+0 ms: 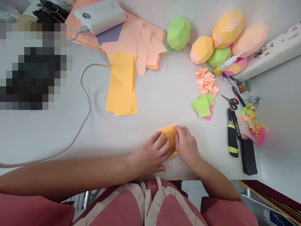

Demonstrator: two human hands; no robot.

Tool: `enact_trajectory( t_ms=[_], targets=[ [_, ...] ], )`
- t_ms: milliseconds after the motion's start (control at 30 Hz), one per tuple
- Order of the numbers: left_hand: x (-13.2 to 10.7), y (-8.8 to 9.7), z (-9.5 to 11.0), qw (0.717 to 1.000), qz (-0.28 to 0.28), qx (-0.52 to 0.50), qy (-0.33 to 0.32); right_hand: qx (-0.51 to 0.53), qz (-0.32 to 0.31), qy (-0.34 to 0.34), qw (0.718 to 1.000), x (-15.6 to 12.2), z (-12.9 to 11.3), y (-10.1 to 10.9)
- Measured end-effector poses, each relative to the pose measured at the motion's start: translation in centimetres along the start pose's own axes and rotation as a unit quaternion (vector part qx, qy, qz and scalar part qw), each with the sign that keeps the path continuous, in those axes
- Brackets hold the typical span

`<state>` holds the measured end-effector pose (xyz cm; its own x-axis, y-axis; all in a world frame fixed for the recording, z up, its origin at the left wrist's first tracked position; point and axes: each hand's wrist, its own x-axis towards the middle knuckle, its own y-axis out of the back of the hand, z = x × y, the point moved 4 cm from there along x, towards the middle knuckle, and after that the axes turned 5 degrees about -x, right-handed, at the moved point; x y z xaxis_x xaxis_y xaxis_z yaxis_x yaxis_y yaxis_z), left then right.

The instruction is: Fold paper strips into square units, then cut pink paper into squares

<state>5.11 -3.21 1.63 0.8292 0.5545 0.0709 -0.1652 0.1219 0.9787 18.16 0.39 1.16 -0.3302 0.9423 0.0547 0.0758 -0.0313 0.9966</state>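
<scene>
On the desk near its front edge lies a yellow-orange piece of paper (168, 131), mostly covered by my hands. My left hand (155, 152) rests over it with the fingers apart and slightly bent, fingertips pressing on the sheet. At the paper's right edge, my right hand (187, 145) has thumb and fingers closed on the border. Farther back on the left is a stack of long yellow-orange paper strips (121, 84). Small green paper squares (203, 106) lie to the right, partly over pink ones. Behind them sits a heap of folded peach paper pieces (207, 82).
Faceted paper eggs (178, 33) stand at the back. A glue bottle (227, 64), scissors (231, 101), a utility knife (232, 135) and a black case (248, 157) lie at right. A power bank (101, 15) with a white cable (86, 91) sits on peach sheets (128, 39).
</scene>
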Motion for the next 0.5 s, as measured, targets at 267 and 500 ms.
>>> enact_trajectory(
  t_ms=[267, 500],
  targets=[
    [-0.4, -0.2, -0.3, 0.999, -0.005, -0.006, -0.033, -0.090, -0.038, 0.008, 0.995, 0.1, -0.1, -0.3],
    [-0.5, -0.8, -0.3, 0.999, 0.012, -0.013, -0.050, -0.104, -0.042, 0.006, 0.994, -0.2, -0.6, 0.2]
  ],
)
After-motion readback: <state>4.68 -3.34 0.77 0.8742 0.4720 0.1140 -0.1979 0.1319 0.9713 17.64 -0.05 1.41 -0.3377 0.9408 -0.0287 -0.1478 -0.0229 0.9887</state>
